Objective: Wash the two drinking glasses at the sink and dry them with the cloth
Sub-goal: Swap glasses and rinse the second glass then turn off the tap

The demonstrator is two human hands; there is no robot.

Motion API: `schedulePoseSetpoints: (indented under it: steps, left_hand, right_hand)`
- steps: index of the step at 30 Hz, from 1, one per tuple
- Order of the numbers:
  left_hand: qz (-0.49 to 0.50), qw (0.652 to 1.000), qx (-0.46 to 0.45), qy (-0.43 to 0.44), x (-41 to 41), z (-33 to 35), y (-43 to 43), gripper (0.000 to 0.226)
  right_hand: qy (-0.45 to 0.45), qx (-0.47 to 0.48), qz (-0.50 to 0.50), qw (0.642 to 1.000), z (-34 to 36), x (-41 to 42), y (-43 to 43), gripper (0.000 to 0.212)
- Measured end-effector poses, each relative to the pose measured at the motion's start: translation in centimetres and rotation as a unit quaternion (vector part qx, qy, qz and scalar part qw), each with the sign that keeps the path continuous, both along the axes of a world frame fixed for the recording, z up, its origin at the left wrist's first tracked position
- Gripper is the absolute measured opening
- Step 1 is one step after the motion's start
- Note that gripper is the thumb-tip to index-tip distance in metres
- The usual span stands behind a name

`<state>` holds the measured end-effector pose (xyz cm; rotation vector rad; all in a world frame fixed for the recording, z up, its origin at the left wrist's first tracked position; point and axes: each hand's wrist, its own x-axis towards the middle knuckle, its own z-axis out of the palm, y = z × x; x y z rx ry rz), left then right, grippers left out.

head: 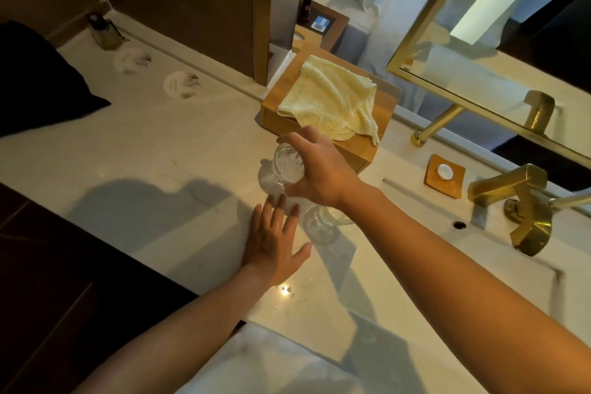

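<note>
1. At the centre of the frame, the right hand reaches over from the right, its fingers and thumb curled round the rim of one glass from above.
2. Just below, the left hand lies flat on the countertop, fingers straight and spread, holding nothing.
3. The second glass stands beside the left hand's fingertips, partly under the right forearm.
4. The cloth is draped on a wooden box, above centre.

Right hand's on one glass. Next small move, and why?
Probably lift the clear cut-glass tumbler straight up: the right hand grips it from above, and the second clear glass stands close under that wrist, so a sideways drag might knock it.
</note>
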<state>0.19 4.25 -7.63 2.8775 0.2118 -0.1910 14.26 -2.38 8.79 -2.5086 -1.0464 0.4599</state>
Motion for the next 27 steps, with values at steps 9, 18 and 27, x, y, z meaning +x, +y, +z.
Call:
schedulePoseSetpoints:
  steps: [9,18,27]
  left_hand:
    - [0.015,0.999,0.021,-0.02,-0.1,-0.4,-0.9,0.081]
    - [0.124,0.991,0.057,0.0,-1.3,0.7,-8.4,0.066]
    - [0.139,0.986,-0.093,-0.017,-2.9,3.6,-18.4,0.054]
  right_hand:
    - [0.023,0.113,-0.057,0.992,5.6,-3.4,-10.3,0.093]
    - [0.061,0.177,-0.148,0.971,3.3,-5.3,-21.1,0.092]
    - [0.082,0.26,-0.12,0.955,0.5,-7.2,-29.8,0.08]
